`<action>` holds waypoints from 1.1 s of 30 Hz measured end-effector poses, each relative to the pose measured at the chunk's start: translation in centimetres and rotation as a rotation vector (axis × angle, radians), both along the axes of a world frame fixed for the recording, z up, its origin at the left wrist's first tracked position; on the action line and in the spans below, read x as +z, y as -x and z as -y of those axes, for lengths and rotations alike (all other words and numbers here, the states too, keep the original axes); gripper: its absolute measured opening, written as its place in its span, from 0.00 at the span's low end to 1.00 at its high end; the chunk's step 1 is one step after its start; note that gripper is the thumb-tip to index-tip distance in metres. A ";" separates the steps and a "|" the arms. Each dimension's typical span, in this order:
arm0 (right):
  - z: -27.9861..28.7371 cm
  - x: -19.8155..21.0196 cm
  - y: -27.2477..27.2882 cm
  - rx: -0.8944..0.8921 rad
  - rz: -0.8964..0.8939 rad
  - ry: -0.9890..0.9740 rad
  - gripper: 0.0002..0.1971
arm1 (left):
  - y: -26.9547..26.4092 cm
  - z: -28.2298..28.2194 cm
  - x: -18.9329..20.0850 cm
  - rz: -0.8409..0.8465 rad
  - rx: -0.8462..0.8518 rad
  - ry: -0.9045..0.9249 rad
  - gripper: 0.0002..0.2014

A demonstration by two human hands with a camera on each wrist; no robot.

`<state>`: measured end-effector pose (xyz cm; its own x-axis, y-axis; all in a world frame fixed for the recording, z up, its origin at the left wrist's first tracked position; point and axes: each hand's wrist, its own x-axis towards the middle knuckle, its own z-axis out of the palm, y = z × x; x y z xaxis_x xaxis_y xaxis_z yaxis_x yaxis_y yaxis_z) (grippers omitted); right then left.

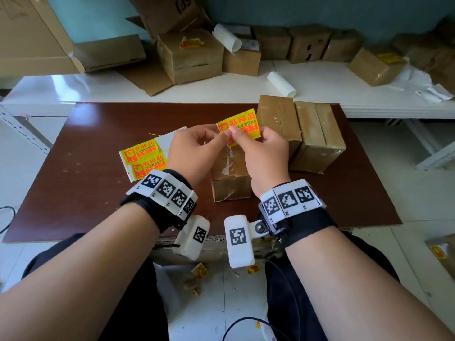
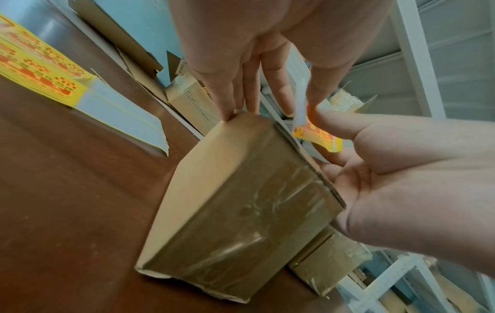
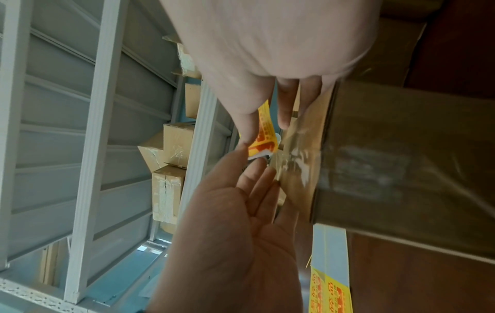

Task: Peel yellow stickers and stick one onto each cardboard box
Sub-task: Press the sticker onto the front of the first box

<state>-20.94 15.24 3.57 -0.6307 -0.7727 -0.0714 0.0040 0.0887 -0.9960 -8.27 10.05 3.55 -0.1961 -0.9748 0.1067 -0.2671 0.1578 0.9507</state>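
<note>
Over the brown table (image 1: 98,183), both hands hold one yellow sticker (image 1: 242,125) just above a taped cardboard box (image 1: 230,175). My left hand (image 1: 221,137) pinches the white backing (image 2: 300,105) at the sticker's lower corner. My right hand (image 1: 236,136) pinches the yellow sticker (image 3: 263,137) itself between thumb and forefinger. The other left fingers (image 2: 235,99) touch the box's (image 2: 241,201) far edge. Two more plain boxes (image 1: 278,121) (image 1: 317,139) stand side by side to the right. A stack of yellow sticker sheets (image 1: 142,156) lies to the left of the hands.
Behind the table, a white bench (image 1: 320,94) carries several cardboard boxes, two with yellow stickers (image 1: 192,43) (image 1: 389,57), and rolled white paper (image 1: 282,83). Sticker scraps (image 1: 199,269) and a black cable (image 1: 246,321) lie on the floor between my knees.
</note>
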 end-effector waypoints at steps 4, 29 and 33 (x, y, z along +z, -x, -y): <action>0.2 -0.1 -0.3 0.007 0.027 0.002 0.08 | 0.5 0.0 0.1 0.024 0.038 0.015 0.15; -0.3 0.3 0.9 0.035 -0.009 0.053 0.10 | 0.8 1.6 0.6 0.028 0.119 -0.013 0.12; 0.1 -0.1 0.9 -0.007 -0.020 0.087 0.07 | 0.9 1.4 0.5 0.071 0.111 0.058 0.14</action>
<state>-21.88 15.17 3.52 -0.6368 -0.7710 0.0080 -0.0153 0.0022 -0.9999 -9.20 8.68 4.03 -0.0962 -0.9834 0.1536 -0.3521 0.1779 0.9189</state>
